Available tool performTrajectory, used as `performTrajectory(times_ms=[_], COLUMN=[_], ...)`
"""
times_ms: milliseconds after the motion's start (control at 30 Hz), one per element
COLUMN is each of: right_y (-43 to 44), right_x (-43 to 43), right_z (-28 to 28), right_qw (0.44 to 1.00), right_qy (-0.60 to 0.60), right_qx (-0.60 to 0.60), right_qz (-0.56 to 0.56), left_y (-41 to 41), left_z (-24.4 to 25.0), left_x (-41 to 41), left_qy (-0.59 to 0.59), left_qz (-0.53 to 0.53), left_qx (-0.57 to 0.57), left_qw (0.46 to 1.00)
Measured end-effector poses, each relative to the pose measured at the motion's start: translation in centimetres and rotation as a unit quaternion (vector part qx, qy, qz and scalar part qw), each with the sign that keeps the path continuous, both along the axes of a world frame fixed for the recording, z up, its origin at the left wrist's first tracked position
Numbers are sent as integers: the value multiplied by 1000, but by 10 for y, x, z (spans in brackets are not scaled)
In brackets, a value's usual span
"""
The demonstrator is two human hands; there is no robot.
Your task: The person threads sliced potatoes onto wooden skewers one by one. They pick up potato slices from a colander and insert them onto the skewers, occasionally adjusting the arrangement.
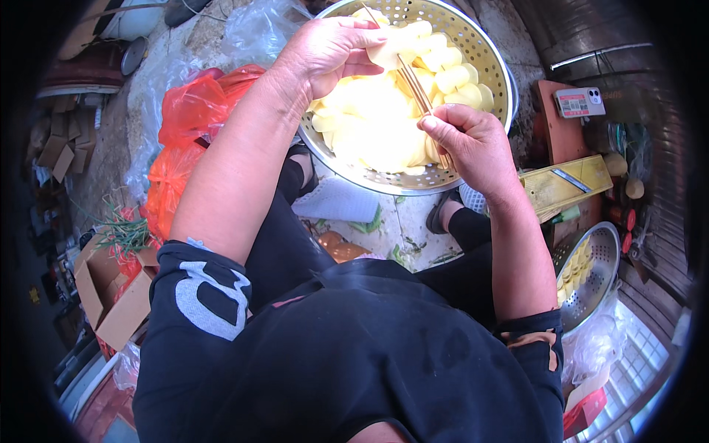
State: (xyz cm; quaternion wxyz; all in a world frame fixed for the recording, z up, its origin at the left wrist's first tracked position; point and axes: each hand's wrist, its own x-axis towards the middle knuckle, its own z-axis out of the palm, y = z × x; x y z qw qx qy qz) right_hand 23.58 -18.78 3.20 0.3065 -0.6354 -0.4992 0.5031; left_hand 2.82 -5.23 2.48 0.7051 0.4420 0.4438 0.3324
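Note:
My left hand (332, 52) pinches a thin pale slice (386, 54), which looks like potato, over a large perforated metal colander (490, 61). My right hand (473, 141) grips several thin bamboo skewers (419, 95), their upper ends slanting towards that slice. One skewer tip reaches the slice's edge; whether it pierces it I cannot tell. Another thin stick (370, 14) sticks up beside my left fingers. Many pale slices (360, 133) heap up in the colander, washed out by bright light. Some at the right (453, 77) are threaded in rows on skewers.
A yellow mandoline slicer (565, 185) lies to the right, above a second colander (601, 277) holding skewered slices (576, 268). A phone (579, 102) rests on an orange-brown board (559, 130). Red plastic bags (188, 111) and a cardboard box (124, 315) sit at the left.

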Motion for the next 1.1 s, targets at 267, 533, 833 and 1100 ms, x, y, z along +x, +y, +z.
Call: performTrajectory(times_ms=[267, 533, 833, 1100], right_y=[7, 7, 8, 7], right_x=[2, 2, 2, 1], right_z=[6, 9, 9, 11], right_qw=[996, 996, 993, 993], right_qy=[75, 73, 102, 96], right_qx=[-36, -25, -21, -13], right_qz=[-20, -33, -61, -65], left_y=[7, -6, -17, 36], left_z=[9, 12, 21, -36], left_x=[-9, -2, 4, -25], left_qy=[-119, 22, 178, 501], left_qz=[-9, -71, -160, -113], left_qx=[19, 78, 78, 237], left_qw=[993, 994, 968, 825])
